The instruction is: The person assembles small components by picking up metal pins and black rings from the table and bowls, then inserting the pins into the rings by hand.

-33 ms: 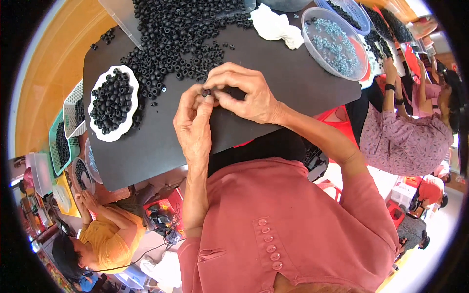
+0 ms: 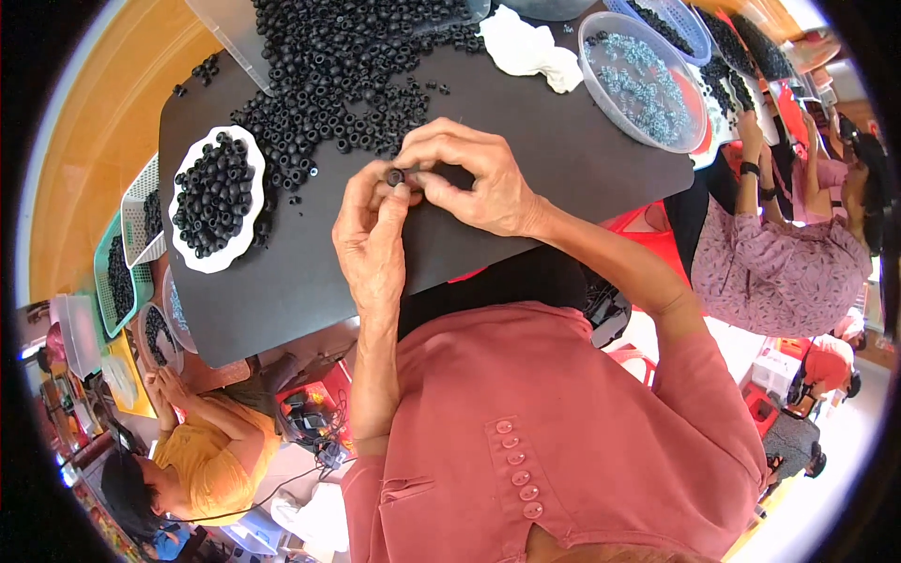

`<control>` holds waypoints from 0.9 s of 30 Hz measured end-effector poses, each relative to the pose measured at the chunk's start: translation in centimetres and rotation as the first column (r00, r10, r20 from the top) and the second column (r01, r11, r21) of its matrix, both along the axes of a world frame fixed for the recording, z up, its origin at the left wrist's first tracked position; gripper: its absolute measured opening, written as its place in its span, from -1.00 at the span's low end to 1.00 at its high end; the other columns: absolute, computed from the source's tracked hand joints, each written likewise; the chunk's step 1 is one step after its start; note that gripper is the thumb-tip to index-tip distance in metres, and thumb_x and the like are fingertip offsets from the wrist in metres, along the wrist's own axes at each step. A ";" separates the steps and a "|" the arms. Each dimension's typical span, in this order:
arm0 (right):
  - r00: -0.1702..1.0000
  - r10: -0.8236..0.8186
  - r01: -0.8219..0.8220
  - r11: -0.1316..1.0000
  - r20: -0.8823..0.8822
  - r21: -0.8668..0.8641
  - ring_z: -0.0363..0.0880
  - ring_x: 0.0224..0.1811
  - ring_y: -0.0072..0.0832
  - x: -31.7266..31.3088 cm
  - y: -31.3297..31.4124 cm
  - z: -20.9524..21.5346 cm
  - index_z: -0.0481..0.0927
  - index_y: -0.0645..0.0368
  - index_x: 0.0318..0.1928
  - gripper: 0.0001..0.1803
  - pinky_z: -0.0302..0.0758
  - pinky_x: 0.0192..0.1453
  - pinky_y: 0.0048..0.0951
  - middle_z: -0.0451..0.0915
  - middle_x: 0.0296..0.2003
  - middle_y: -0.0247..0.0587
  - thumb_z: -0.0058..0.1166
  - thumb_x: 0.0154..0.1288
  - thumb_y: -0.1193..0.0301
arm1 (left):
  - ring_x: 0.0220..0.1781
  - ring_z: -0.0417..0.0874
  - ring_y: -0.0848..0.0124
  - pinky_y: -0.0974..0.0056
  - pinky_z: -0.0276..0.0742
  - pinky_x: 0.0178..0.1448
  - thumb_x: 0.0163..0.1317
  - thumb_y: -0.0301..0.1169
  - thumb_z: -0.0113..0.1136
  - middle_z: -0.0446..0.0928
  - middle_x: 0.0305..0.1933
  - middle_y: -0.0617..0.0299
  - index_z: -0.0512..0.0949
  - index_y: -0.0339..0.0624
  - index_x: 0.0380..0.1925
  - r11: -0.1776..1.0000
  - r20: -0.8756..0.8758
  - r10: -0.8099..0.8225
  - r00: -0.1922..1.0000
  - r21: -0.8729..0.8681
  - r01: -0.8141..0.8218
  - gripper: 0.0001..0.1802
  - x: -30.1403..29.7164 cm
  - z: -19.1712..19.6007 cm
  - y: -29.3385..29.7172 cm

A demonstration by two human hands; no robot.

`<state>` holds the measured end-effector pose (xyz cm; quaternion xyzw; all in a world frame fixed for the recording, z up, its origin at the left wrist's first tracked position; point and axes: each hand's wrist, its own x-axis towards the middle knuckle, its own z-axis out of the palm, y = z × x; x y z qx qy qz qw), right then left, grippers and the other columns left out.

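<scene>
Between the thumb and fingers of my left hand (image 2: 374,225) is pinched a small round black part (image 2: 395,176) with a hollow opening. My right hand (image 2: 474,178) meets it from the right, its thumb and forefinger closed at the part's edge; whatever those fingertips grip is too small to make out. Both hands hover over the dark tabletop (image 2: 526,122). Just beyond them spreads a heap of similar black ring-like parts (image 2: 347,84). To their left, a white scalloped plate (image 2: 255,150) carries more black parts (image 2: 214,197).
A clear round bowl (image 2: 699,131) of small bluish pieces sits at the far right beside a crumpled white cloth (image 2: 530,52). Green and white baskets (image 2: 113,324) stand beyond the table's left edge. Other people work at left (image 2: 211,455) and right (image 2: 779,258).
The black part has turned slightly between my fingertips, so its round opening shows more plainly. Both hands stay almost in place.
</scene>
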<state>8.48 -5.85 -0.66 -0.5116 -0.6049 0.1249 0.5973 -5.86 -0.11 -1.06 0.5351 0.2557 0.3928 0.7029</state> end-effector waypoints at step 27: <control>0.955 -0.124 0.204 0.934 0.270 -0.293 0.59 -0.42 -0.48 7.1 -0.3 -0.1 0.59 0.27 -0.18 -0.76 0.53 -0.31 -0.48 0.56 -0.36 -0.17 0.16 0.06 0.57 | -0.25 0.58 0.40 0.32 0.50 -0.03 0.37 -0.48 -0.10 0.62 -0.27 0.01 0.42 -0.36 -0.13 0.986 0.036 -0.045 0.998 -0.158 0.050 -0.81 -0.4 -0.2 -0.4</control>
